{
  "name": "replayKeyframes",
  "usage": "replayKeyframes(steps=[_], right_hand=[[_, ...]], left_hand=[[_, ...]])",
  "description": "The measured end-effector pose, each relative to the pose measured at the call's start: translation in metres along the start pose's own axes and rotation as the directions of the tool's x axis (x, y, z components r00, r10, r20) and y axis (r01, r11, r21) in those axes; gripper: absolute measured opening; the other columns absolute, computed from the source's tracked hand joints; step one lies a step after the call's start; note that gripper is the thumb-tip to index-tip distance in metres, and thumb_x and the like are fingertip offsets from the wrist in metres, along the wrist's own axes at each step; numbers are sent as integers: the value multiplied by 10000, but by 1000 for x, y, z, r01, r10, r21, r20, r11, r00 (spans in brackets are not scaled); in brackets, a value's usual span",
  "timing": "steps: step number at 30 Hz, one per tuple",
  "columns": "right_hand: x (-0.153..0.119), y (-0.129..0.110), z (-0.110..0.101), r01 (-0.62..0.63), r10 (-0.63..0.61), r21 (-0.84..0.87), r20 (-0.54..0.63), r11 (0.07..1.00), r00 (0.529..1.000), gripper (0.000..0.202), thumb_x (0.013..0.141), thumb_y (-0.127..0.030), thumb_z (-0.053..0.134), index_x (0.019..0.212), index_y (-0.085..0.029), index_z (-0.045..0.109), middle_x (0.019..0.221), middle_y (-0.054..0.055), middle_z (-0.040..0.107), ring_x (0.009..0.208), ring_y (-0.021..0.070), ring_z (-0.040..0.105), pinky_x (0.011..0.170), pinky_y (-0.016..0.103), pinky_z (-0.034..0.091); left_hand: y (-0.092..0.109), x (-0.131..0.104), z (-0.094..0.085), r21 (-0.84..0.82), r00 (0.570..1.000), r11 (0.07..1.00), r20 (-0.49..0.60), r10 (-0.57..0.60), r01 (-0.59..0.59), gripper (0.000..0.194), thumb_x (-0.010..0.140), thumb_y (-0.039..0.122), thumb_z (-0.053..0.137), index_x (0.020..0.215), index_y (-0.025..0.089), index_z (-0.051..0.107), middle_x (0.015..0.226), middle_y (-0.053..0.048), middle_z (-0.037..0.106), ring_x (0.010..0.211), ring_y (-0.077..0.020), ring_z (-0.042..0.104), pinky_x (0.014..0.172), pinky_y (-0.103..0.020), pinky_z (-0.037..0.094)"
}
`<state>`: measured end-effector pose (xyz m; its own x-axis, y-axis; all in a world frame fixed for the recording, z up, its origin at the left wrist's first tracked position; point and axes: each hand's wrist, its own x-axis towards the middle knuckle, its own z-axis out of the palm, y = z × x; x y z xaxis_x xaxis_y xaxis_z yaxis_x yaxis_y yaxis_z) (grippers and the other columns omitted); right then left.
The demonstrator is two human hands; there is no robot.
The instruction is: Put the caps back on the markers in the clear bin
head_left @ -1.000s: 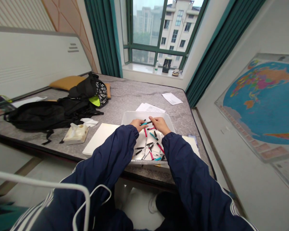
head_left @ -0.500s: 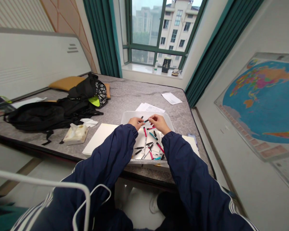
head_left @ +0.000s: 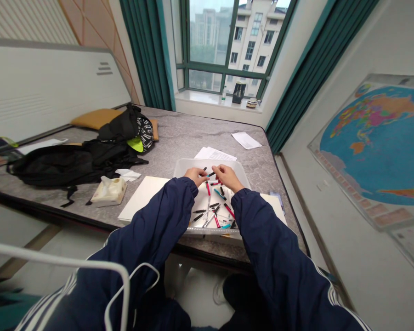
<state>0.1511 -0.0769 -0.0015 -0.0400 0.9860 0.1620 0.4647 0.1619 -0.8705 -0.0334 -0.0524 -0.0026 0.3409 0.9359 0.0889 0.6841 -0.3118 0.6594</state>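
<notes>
My left hand and my right hand are close together over the far part of a translucent plastic bin. A thin dark piece, black with a bit of blue, spans the gap between my fingertips, and both hands pinch it. Another black tip shows just above my left fingers. Inside the bin lie several loose pens and pen parts, among them a teal one, a red one and a black one.
Cream boards stick out left of the bin. Papers lie behind it, another sheet at the back right. Farther left are a tissue pack and a black backpack. A white cable crosses the lower left.
My right hand has tilted slightly and more of the blue part shows between my fingertips. The bin and the pens in it have not visibly moved.
</notes>
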Motion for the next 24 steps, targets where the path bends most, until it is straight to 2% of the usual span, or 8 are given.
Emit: replayKeyframes(steps=[2, 4, 11, 14, 19, 22, 24], right_hand=[[0, 0, 1, -11, 1, 153, 64, 988, 998, 410, 792, -592, 621, 862, -189, 603, 692, 19, 652, 525, 120, 574, 444, 211, 427], [1, 1, 2, -3, -18, 215, 98, 977, 995, 411, 746, -563, 681, 880, -181, 608, 709, 27, 660, 543, 128, 600, 444, 216, 459], [1, 6, 2, 33, -36, 101, 29, 994, 999, 362, 790, -524, 660, 795, -164, 626, 556, 1, 602, 466, 108, 545, 444, 208, 428], [1, 3, 1, 37, -39, 111, 16, 993, 999, 380, 787, -542, 659, 781, -164, 625, 541, -2, 593, 466, 109, 537, 443, 209, 417], [-1, -9, -1, -29, 32, 281, -7, 959, 999, 456, 754, -612, 670, 758, -159, 620, 580, 3, 590, 492, 106, 538, 419, 194, 410], [0, -10, -3, -91, 118, 427, -37, 900, 992, 497, 824, -647, 577, 853, -154, 637, 612, 0, 582, 488, 89, 523, 411, 177, 402], [2, -7, -4, -138, 192, 474, -68, 870, 979, 474, 871, -617, 534, 909, -156, 634, 628, -2, 579, 483, 82, 514, 408, 171, 399]], left_hand=[[0, 0, 0, 7, 1000, 1000, -20, -13, 13, 284, 777, 370, 714, 974, 178, 785, 910, -71, 751, 774, -185, 650, 804, -284, 493], [1, 0, -1, 11, 1000, 1000, -24, -18, 18, 301, 785, 375, 708, 999, 176, 781, 920, -77, 752, 786, -193, 655, 811, -288, 491], [2, 0, -2, 18, 1000, 1000, -10, -16, 16, 313, 764, 385, 728, 990, 177, 790, 966, -90, 752, 803, -209, 667, 831, -299, 490], [3, -1, -1, -7, 1000, 1000, -3, -6, 6, 310, 780, 382, 706, 989, 168, 787, 914, -89, 752, 774, -207, 668, 825, -304, 490], [7, -3, 1, -52, 999, 999, 45, 14, -11, 311, 802, 391, 657, 981, 164, 773, 831, -63, 740, 709, -183, 655, 748, -292, 507], [10, -4, 2, -102, 999, 994, 28, 26, -23, 280, 813, 356, 631, 950, 150, 761, 807, -57, 727, 686, -174, 654, 713, -292, 524], [12, -4, 3, -217, 1000, 976, 29, 9, -3, 270, 817, 342, 619, 949, 140, 742, 827, -58, 716, 665, -166, 656, 657, -287, 539]])
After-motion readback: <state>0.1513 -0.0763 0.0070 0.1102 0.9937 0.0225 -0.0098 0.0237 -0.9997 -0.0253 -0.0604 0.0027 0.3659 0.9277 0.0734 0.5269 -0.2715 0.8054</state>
